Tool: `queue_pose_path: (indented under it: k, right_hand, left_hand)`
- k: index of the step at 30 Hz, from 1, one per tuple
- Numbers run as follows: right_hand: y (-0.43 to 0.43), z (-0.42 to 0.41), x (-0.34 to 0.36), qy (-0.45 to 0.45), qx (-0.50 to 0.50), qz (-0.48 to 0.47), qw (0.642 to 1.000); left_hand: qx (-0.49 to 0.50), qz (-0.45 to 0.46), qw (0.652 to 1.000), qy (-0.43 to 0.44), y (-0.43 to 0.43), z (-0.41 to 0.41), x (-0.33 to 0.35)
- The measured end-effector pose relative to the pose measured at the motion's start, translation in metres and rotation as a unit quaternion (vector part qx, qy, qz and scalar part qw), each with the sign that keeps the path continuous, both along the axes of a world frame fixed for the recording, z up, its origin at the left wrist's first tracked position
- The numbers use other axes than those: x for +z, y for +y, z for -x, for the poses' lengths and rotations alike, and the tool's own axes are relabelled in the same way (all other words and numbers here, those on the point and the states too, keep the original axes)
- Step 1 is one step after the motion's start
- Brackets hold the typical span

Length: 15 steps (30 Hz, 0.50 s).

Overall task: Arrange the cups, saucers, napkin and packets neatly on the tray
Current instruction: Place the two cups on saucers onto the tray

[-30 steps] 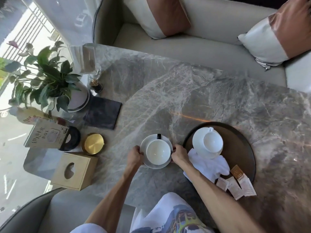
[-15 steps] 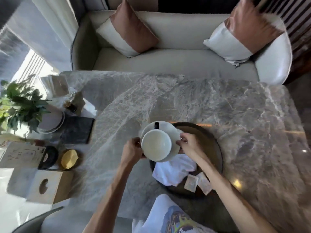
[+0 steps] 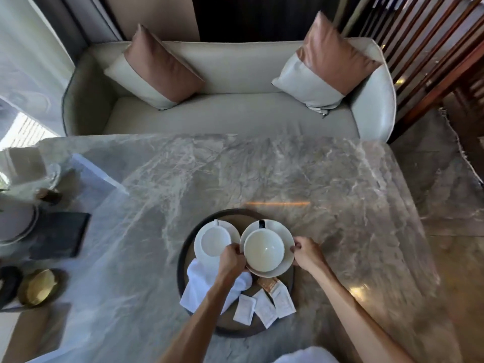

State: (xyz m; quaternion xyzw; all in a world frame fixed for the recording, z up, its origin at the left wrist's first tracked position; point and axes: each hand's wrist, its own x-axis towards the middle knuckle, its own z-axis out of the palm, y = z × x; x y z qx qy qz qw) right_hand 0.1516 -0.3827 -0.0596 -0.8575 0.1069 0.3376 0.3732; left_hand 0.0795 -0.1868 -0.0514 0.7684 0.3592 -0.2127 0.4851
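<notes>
A round dark tray point(image 3: 183, 258) lies on the marble table near me. Over its right half I hold a white saucer point(image 3: 282, 231) carrying a white cup point(image 3: 264, 250); my left hand point(image 3: 231, 259) grips the saucer's left rim and my right hand point(image 3: 305, 251) grips its right rim. A second white cup point(image 3: 214, 241) on its saucer point(image 3: 230, 227) stands on the tray's left half. A crumpled white napkin point(image 3: 196, 289) lies at the tray's near left, partly under my left forearm. Several white packets point(image 3: 265, 307) and a brown one point(image 3: 267, 283) lie at the near right.
The marble table point(image 3: 262, 174) stretches ahead. At the left edge are a dark square mat point(image 3: 59, 235), a gold round lid point(image 3: 39, 286), a white pot point(image 3: 15, 221) and a cardboard box point(image 3: 28, 334). A pale sofa point(image 3: 230, 113) with two cushions sits behind.
Both hands have carried the cup and saucer from the table left of the tray to over the tray's right half. The view has swung right.
</notes>
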Motion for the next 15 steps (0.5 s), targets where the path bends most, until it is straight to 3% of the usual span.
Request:
queue_pose_path:
  k: [9, 15]
  right_hand:
    - [0.009, 0.002, -0.034, -0.027, -0.006, 0.011, 1.000]
    - [0.005, 0.016, -0.045, -0.007, -0.054, 0.013, 0.998]
  left_hand:
    - [0.055, -0.083, 0.995, 0.010, -0.017, 0.003, -0.022]
    - [0.057, -0.055, 0.997, 0.024, -0.024, 0.006, -0.029]
